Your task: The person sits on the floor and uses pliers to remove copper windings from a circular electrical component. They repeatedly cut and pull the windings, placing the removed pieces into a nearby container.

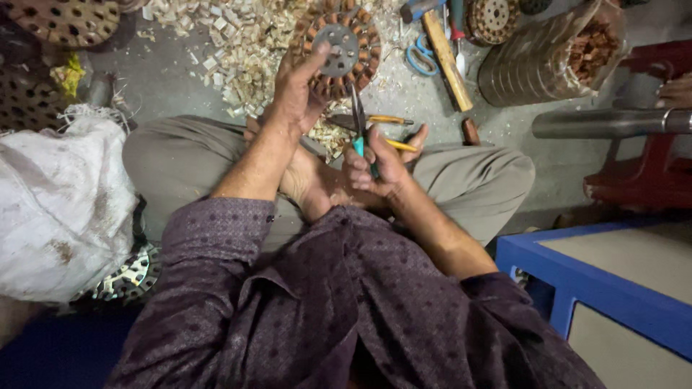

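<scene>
Here, nearest the camera, the person sits cross-legged in a dark patterned shirt and grey trousers, both arms stretched toward twelve o'clock. The right hand (378, 167) is closed around the teal handles of a pair of pliers (358, 119), whose thin nose points up toward the round motor core (337, 52). The left hand (295, 90) grips that core at its nine o'clock edge, thumb lying across the grey centre plate, holding it tilted above the floor and facing the person. Copper-coloured windings still fill the slots all the way round the core, so as far as can be judged most of the wire remains in place; whether any slot is already emptied cannot be told from this angle.

Just past the hands, a yellow-handled tool (393, 120) lies on the floor. Farther out, at twelve o'clock, a heap of pale scraps (238, 43) covers the ground. At one o'clock lie blue scissors (418, 57) and a hammer (447, 57) with a wooden handle, and beyond them a clear bag (548, 57) of brown pieces. At nine o'clock sits a white sack (61, 202); at four o'clock, a blue table (598, 288).
</scene>
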